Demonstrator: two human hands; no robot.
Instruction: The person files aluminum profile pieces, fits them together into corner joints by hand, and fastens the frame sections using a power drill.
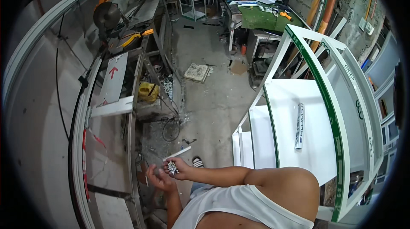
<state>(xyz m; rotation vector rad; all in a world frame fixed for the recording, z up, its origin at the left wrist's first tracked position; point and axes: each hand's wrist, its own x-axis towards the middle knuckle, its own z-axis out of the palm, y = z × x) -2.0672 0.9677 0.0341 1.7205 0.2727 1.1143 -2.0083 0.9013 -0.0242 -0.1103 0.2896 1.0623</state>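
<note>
In front of my body, low in the view, my right hand (181, 169) is closed around a bunch of small silver metal fasteners (172, 168). Their pointed ends stick out in all directions; whether they are screws or rivets I cannot make out. Just left of it and a little lower, my left hand (159, 179) is palm up with its fingers loosely curled and apart. Nothing shows in it. Its fingertips lie close to the fasteners. A thin white strip (178, 152) lies beyond both hands.
On the right stands a white-framed cabinet (299, 86) with green edging, a printed tube (300, 125) on its panel. A metal-framed bench (136, 96) runs along the left, holding a cut-off saw (107, 15). Ahead, a green-topped table (260, 17) carries tools; a pale slab (197, 72) lies on the floor.
</note>
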